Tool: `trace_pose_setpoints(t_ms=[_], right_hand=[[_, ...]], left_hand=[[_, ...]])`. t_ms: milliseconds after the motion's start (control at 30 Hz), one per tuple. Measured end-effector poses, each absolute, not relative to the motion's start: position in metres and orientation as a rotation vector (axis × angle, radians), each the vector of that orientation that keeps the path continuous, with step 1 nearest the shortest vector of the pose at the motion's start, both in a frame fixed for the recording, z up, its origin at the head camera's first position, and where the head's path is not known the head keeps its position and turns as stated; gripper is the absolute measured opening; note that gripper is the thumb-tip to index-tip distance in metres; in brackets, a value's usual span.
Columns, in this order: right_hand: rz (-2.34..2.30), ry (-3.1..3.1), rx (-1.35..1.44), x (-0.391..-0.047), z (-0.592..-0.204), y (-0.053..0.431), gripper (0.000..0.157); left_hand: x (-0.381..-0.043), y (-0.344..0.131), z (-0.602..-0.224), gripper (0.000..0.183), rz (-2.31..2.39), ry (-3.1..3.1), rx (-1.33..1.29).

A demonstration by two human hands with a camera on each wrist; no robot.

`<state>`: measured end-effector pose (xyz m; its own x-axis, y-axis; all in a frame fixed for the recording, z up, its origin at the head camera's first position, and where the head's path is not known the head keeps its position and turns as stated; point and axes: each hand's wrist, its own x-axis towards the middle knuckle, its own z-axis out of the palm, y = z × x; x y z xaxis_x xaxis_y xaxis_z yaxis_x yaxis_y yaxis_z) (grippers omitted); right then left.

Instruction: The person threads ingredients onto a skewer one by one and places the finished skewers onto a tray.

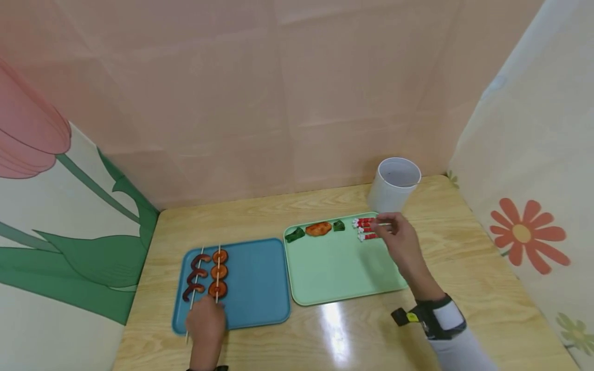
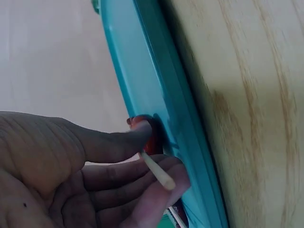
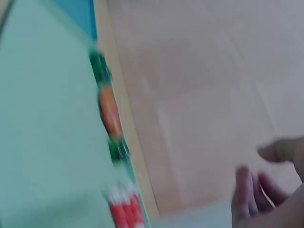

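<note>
Seemingly a makeshift tabletop booth: wood-grain table, plain pinkish backdrop, flower-printed side sheets.

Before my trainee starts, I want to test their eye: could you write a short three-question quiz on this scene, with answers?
1. What does the left hand pinch?
a) a red-and-white stick
b) a wooden skewer
c) the white bucket
2. True or false: the orange-brown piece lies between two green pieces.
3. How many round brown slices line one skewer over the blue tray?

Key: 1 b; 2 true; 3 three.
</note>
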<state>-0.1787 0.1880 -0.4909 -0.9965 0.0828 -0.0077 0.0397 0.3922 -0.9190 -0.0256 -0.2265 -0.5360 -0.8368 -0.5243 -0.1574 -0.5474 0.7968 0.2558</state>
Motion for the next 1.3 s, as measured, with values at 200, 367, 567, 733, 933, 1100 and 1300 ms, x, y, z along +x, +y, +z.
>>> trace_pose_setpoints(t_ms=[200, 367, 567, 733, 933, 1100, 1300], right_hand=[[1.603, -2.229, -0.519, -0.214, -0.493, 0.227, 0.045], [1.721, -2.006, -0.549, -0.241, -0.499, 0.253, 0.051], [1.613, -2.027, -0.396, -0.262, -0.499, 0.262, 0.045], [1.417, -2.035, -0.356, -0.274, -0.491, 0.262, 0.026], [1.354, -1.862, -0.297, -0.267, -0.462, 0.258, 0.02], [1.367, -1.605, -0.135, -0.229, -0.403, 0.241, 0.024], [1.69, -1.139, 0.19, -0.179, -0.346, 0.213, 0.021]], left_hand=[[-0.023, -0.222, -0.526, 0.049, 0.411, 2.848, -0.906], [-0.019, -0.213, -0.515, 0.052, 0.367, 2.929, -0.919], [-0.018, -0.203, -0.508, 0.048, 0.38, 3.049, -0.935], [-0.019, -0.197, -0.503, 0.046, 0.425, 3.073, -0.916], [-0.017, -0.186, -0.498, 0.033, 0.594, 3.202, -0.78], [-0.019, -0.172, -0.489, 0.027, 0.945, 3.456, -0.456], [-0.03, -0.148, -0.47, 0.021, 1.464, 3.479, 0.255]])
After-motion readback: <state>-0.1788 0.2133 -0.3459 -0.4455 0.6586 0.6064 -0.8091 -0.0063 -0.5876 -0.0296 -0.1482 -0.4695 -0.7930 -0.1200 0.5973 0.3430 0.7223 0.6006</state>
